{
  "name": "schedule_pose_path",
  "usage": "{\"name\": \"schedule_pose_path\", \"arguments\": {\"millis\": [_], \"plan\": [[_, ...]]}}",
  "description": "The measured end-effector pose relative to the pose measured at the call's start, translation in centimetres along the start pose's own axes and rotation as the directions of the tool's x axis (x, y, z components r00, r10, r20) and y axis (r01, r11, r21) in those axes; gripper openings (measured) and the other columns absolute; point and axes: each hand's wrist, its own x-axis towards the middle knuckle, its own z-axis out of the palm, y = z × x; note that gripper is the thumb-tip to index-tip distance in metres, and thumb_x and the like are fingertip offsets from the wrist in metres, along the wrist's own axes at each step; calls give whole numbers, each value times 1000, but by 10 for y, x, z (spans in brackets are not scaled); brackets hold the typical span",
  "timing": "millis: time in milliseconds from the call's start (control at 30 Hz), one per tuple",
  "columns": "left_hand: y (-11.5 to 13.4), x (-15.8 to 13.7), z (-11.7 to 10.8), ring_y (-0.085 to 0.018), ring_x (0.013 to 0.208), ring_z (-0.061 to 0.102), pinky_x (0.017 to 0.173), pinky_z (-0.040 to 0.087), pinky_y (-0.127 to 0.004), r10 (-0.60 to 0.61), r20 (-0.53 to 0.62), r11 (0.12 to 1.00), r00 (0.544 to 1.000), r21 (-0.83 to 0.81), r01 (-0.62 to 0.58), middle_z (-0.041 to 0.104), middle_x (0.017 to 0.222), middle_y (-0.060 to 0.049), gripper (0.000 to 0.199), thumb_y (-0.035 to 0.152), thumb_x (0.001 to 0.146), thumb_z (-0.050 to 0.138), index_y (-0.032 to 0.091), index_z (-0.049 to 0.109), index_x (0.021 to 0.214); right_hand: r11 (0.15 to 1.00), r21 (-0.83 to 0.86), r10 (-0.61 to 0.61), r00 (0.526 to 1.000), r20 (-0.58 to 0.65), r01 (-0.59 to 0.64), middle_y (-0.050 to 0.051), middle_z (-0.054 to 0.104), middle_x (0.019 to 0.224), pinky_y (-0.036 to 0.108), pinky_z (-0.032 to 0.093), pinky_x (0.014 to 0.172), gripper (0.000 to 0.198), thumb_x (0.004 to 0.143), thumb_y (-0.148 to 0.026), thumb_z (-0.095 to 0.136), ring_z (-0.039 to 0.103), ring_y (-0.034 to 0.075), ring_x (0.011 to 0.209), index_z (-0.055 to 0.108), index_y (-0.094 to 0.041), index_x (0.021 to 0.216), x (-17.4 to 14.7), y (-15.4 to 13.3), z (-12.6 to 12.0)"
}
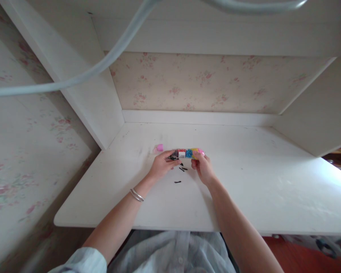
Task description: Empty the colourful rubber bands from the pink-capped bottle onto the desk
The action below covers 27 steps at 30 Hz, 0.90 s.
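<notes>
A clear tube (pixel 189 153) lies sideways between my hands, with dark, red, blue, yellow and pink bands of small pieces in it and a white label. My right hand (pixel 202 166) grips its pink and yellow end. At the tube's dark left end, my left hand (pixel 162 165) is curled, with several thin black hairpins (pixel 174 158) between thumb and fingers. More black pins lie loose below the hands, among them a lone hairpin (pixel 177 182) nearer the front edge. Beyond my left hand rests a small pink cap (pixel 159 147).
The white desk (pixel 258 189) carries a side panel (pixel 82 83) at left, another at right, and an overhead shelf (pixel 216 36). A pale cable (pixel 96 70) crosses close to the camera. Floral wallpaper (pixel 187 81) covers the back wall.
</notes>
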Motion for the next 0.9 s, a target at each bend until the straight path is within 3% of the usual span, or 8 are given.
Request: {"name": "schedule_pose_path", "arguments": {"millis": [200, 467, 567, 667, 733, 900], "plan": [[8, -2, -6, -11, 69, 60, 55, 47, -20, -117, 214, 992, 970, -12, 123, 61, 96, -3, 72, 37, 66, 79, 25, 52, 131, 997, 66, 22, 999, 37, -25, -7, 36, 44, 22, 18, 39, 28, 74, -41, 63, 26, 7, 40, 49, -20, 64, 0, 0, -2], [17, -5, -16, -9, 62, 52, 57, 47, -22, -113, 452, 993, 885, 73, 90, 55, 75, 1, 57, 44, 83, 62, 24, 49, 134, 996, 48, 65, 990, 128, -72, -5, 40, 50, 23, 19, 40, 24, 72, -37, 66, 30, 6, 43, 54, -18, 67, -4, -2, -3], [22, -8, -25, -13, 74, 59, 64, 51, -26, -140, 534, 988, 834, 27, 149, 60, 91, -5, 54, 45, 85, 58, 26, 48, 135, 996, 59, 53, 988, 144, -62, -4, 43, 53, 23, 19, 41, 22, 73, -37, 64, 30, 7, 43, 55, -17, 68, -4, -5, -5], [26, -12, -35, -21, 98, 62, 76, 53, -33, -174, 662, 955, 729, -66, 288, 58, 118, -12, 57, 44, 84, 61, 30, 46, 137, 995, 91, 30, 988, 149, -44, -4, 43, 52, 23, 20, 41, 23, 73, -38, 62, 30, 7, 43, 55, -17, 67, -4, -8, -6], [27, -14, -39, -26, 107, 61, 81, 53, -37, -189, 697, 925, 691, -111, 364, 55, 127, -15, 57, 44, 85, 61, 30, 46, 137, 994, 102, 24, 986, 163, -41, -4, 42, 51, 23, 22, 42, 23, 72, -39, 61, 31, 7, 44, 55, -18, 66, -5, -10, -6], [22, -12, -39, -26, 105, 62, 79, 54, -38, -200, 561, 941, 804, -118, 316, 58, 126, -14, 50, 45, 85, 60, 27, 53, 131, 997, 42, 50, 980, 194, -59, -4, 43, 52, 24, 24, 43, 20, 70, -37, 64, 32, 8, 45, 56, -19, 69, -7, -9, -5]]}}
